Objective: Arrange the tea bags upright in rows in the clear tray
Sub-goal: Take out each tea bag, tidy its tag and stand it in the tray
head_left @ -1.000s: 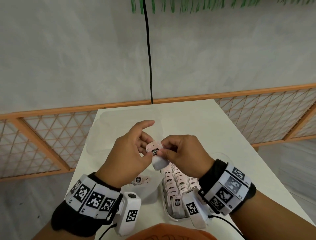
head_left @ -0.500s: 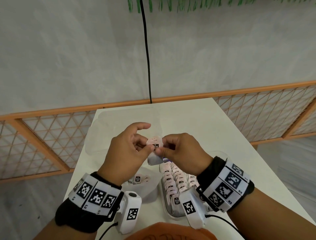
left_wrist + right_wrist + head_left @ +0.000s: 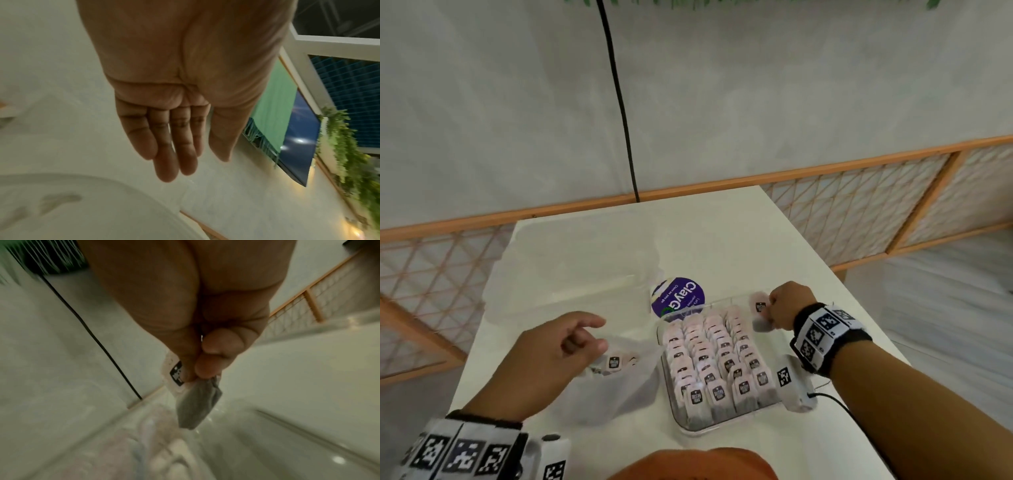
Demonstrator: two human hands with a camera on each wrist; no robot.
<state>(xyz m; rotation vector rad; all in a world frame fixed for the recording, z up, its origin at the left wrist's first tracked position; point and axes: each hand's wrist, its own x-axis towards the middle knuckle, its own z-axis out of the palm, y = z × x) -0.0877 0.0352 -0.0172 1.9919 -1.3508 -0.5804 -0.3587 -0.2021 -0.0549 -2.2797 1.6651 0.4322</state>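
Note:
A clear tray point(image 3: 690, 429) on the white table holds several rows of upright pink-tagged tea bags point(image 3: 714, 356). My right hand point(image 3: 777, 308) hovers over the tray's far right corner and pinches one tea bag point(image 3: 761, 313) by its tag; the grey pouch point(image 3: 197, 404) hangs below the fingers in the right wrist view. My left hand point(image 3: 571, 342) is empty, its fingers relaxed point(image 3: 170, 146), above a clear bag point(image 3: 616, 383) with a few loose tea bags point(image 3: 614, 363) inside.
A round purple-labelled lid point(image 3: 677, 297) lies just beyond the tray. A large clear plastic container point(image 3: 571, 270) sits at the far left of the table point(image 3: 722, 240). An orange lattice railing point(image 3: 859, 192) runs behind. A cable point(image 3: 832, 402) trails near my right wrist.
Both hands held one tea bag together at the centre. Now they have parted: the right carried the bag to the tray's far right corner, the left let go and moved over the clear bag.

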